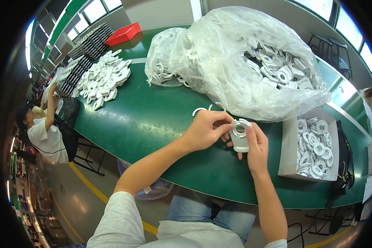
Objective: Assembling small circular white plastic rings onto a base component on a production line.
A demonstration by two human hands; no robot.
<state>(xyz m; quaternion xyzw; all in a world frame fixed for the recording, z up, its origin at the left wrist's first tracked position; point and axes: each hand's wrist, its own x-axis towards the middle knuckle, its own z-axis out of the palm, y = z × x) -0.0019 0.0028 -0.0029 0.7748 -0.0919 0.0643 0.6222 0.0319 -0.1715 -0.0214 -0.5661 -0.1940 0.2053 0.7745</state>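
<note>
No legible lettering, labels, numbers or signs.

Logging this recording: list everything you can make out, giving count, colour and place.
held part: one, white, in right hand
plastic bagging: count unclear, translucent, table's far side, many white parts inside
box: one, pale, right of hands
rings: many, white, inside box
loose parts: heap, white, table's left
red tray: one, far left
stacked trays: many, dark, behind heap
table: one, green, beneath these
co-worker: one, white top, left
left hand: one, bare, fingertips at held part
right hand: one, bare, gripping it
</note>
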